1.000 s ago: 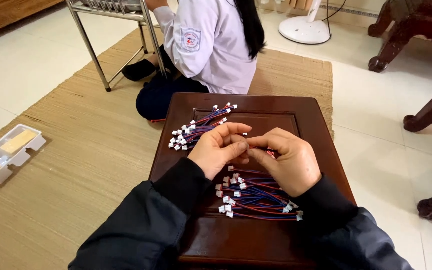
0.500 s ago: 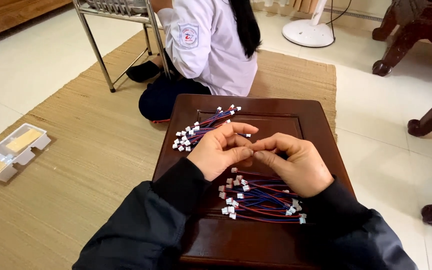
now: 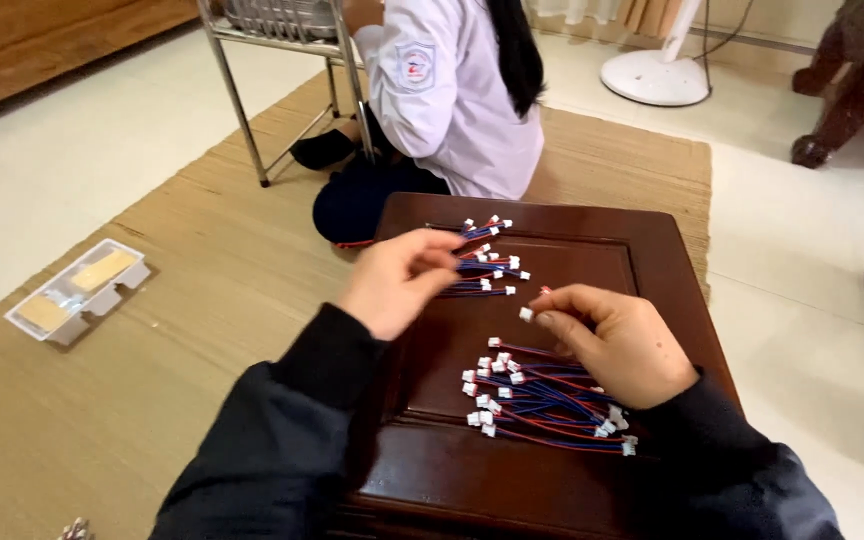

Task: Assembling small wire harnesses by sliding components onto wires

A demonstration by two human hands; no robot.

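Head view, looking down on a dark wooden low table, the landmark for all places below. Left hand over the table's far left part, fingers pinched together at the near end of a wire harness, fingertips touching the far pile of wire harnesses. Each harness: short red and blue wires ending in small white connectors. Right hand over the table's middle right, curled loosely, thumb and forefinger closed on a single white connector with its wire running under the palm. Near pile of wire harnesses on the table's near half, just below and touching the right hand, wires fanned out with white connectors at both ends. Two piles in all; far pile showing roughly a dozen white connectors, near pile roughly fifteen to twenty, exact harness count not readable from the tangle. Both forearms in dark sleeves. Beyond the table's far edge, one seated person in a white shirt, back turned, beside a metal frame. Left of the table, on a woven mat, one clear plastic tray with yellowish pieces. Far right of the table, one white fan base on the floor.
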